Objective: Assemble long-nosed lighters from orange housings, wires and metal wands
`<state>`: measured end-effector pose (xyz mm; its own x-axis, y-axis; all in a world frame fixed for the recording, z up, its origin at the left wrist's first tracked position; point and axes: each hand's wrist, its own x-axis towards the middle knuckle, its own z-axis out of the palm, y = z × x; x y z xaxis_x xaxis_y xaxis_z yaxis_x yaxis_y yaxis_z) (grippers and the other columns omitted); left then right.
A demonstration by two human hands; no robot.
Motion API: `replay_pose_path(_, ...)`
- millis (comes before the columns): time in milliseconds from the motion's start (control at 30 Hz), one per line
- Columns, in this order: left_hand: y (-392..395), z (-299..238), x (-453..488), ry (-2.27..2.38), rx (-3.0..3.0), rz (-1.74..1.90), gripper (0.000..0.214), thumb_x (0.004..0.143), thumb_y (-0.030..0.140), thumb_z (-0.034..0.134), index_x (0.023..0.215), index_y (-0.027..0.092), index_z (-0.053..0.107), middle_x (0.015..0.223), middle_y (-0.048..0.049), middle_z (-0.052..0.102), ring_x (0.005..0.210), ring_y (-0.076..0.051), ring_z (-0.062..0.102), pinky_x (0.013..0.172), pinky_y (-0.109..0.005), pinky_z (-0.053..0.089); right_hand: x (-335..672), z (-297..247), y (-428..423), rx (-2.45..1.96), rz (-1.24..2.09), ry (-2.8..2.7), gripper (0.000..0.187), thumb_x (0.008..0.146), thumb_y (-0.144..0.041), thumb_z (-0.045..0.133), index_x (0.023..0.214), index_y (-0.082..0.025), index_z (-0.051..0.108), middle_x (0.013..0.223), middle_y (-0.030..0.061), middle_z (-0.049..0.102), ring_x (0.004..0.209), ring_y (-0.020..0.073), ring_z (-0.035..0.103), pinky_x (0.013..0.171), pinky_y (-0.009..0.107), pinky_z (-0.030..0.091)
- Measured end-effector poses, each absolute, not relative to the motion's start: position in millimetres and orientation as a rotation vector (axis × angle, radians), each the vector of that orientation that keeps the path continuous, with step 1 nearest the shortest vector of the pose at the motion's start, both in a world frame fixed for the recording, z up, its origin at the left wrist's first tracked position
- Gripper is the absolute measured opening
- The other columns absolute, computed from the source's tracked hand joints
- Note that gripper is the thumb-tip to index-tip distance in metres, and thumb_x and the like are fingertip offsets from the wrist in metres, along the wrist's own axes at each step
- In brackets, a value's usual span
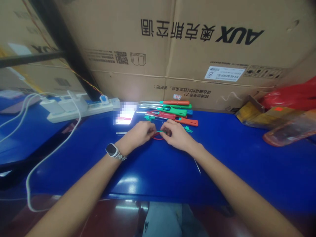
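Both my hands meet over the blue table [222, 164]. My left hand [139, 133], with a smartwatch [112, 150] on its wrist, and my right hand [176, 133] are both closed on a small green and red lighter part [159, 134] held between them. Just behind lies a pile of several long-nosed lighters [170, 110] in green, red and orange. A thin metal tube [120, 133] lies on the table left of my left hand.
A lit phone [124, 115] lies beside the pile. White power strips [74, 107] with cables sit at the back left. Large cardboard boxes [187, 49] wall off the back. Plastic bags [283, 125] lie at the right.
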<state>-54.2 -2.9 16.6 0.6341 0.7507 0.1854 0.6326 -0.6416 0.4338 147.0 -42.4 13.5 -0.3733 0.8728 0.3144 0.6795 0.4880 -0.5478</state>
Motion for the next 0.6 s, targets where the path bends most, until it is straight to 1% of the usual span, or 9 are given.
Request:
replay_pose_path(167, -1.6, 13.5, -54.6, 1.105, 2.501, 0.553, 0.013, 0.084, 0.012, 0.058, 0.074, 0.017, 0.065, 0.073, -0.0021, 0.064, 0.064, -0.014, 0.055, 0.062, -0.025, 0.039, 147.6, 16.5, -41.2, -1.254, 0.415, -2.207, 0.005, 0.086, -0.014, 0.059, 0.090, -0.018, 0.060, 0.092, 0.0015, 0.056, 0.072, 0.0118, 0.056, 0.069, 0.026, 0.044)
replay_pose_path(267, 0.1, 13.0, -54.9, 1.085, 2.440, 0.560, 0.012, 0.084, 0.013, 0.059, 0.075, 0.017, 0.065, 0.072, -0.0011, 0.064, 0.062, -0.013, 0.054, 0.061, -0.024, 0.039, 146.2, 23.1, -39.0, -1.304, 0.362, -2.320, 0.005, 0.086, -0.015, 0.058, 0.088, -0.019, 0.061, 0.092, 0.0026, 0.057, 0.074, 0.0138, 0.057, 0.070, 0.027, 0.043)
replay_pose_path(433, 0.9, 11.5, -53.6, 1.084, 2.345, 0.597, 0.012, 0.084, 0.017, 0.060, 0.073, 0.016, 0.062, 0.067, 0.0003, 0.063, 0.059, -0.012, 0.053, 0.059, -0.023, 0.039, 133.1, 45.7, -36.1, -1.478, 0.175, -2.537, 0.005, 0.084, -0.016, 0.059, 0.082, -0.019, 0.062, 0.090, 0.0072, 0.064, 0.078, 0.0201, 0.061, 0.065, 0.030, 0.040)
replay_pose_path(500, 1.1, 10.5, -53.2, 1.093, 2.328, 0.600, 0.012, 0.084, 0.017, 0.060, 0.072, 0.016, 0.060, 0.067, 0.0003, 0.063, 0.059, -0.012, 0.053, 0.059, -0.023, 0.039, 124.8, 55.6, -36.5, -1.560, 0.119, -2.610, 0.007, 0.083, -0.014, 0.059, 0.082, -0.018, 0.064, 0.089, 0.0099, 0.067, 0.081, 0.0241, 0.064, 0.064, 0.032, 0.040)
replay_pose_path(600, 1.5, 9.3, -53.5, 1.096, 2.317, 0.602, 0.011, 0.084, 0.017, 0.059, 0.073, 0.016, 0.059, 0.068, 0.0002, 0.063, 0.060, -0.012, 0.053, 0.060, -0.023, 0.039, 113.6, 63.9, -38.4, -1.626, 0.011, -2.690, 0.011, 0.084, -0.011, 0.058, 0.086, -0.015, 0.068, 0.090, 0.0147, 0.070, 0.085, 0.0295, 0.067, 0.067, 0.035, 0.043)
